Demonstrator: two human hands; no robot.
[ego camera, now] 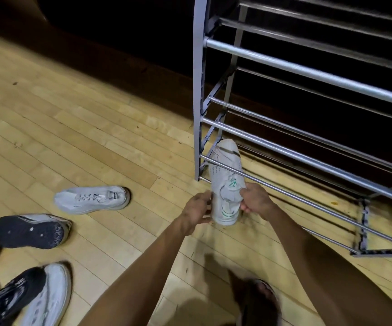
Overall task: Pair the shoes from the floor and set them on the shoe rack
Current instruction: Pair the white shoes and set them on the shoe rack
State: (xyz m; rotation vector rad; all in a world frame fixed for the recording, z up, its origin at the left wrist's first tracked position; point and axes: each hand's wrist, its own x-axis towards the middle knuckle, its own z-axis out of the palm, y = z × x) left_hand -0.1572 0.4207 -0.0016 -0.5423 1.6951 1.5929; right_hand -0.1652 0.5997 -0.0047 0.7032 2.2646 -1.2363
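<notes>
The wooden floor [72, 128] stretches under me. My metal shoe rack [308, 74] stands at the right, its bars bare apart from the shoe I hold. That white sneaker with green marks [225, 175] has its toe pushed in over the lowest front bar at the rack's left end. My left hand [196, 211] grips its heel side and my right hand [257, 200] pinches its tongue. A grey sneaker [91, 200] lies to the left, with dark shoes [32, 231] nearer the corner.
</notes>
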